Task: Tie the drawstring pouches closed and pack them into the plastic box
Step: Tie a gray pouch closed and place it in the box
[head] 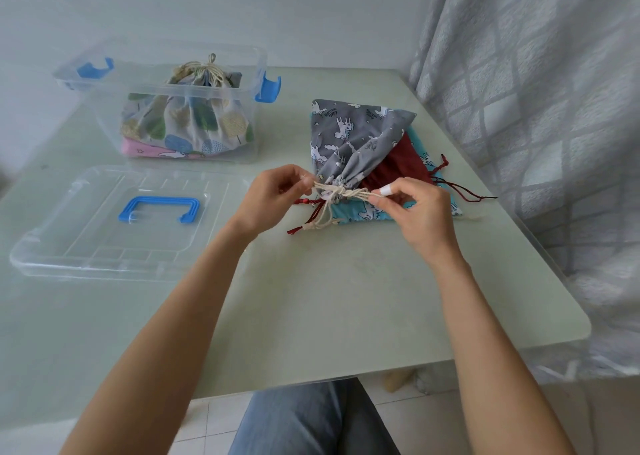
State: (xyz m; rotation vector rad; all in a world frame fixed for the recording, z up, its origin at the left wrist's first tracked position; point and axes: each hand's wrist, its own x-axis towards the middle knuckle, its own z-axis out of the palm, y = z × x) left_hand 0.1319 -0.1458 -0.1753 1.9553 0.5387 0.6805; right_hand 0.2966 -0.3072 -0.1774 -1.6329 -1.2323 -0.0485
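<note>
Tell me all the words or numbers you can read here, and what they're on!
Grey pouch: small dark print beside the white animals, too small and tilted to read.
Teal pouch: no letters can be made out.
Plastic box, lid, tree-print pouch: no words or numbers visible.

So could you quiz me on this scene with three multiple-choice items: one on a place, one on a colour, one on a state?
1. Where does the lid lie?
A. On the table, in front of the box
B. On the box
C. On the floor

2. What colour is the lid's handle?
A. Red
B. Blue
C. Green

3. What are the hands doing?
A. Resting flat
B. Lifting the box
C. Pulling the grey pouch's cord

Answers:
1 A: it lies flat on the table, nearer than the open box.
2 B: plainly blue.
3 C: left hand and right hand pinch the cord at the neck of the grey pouch.
</note>
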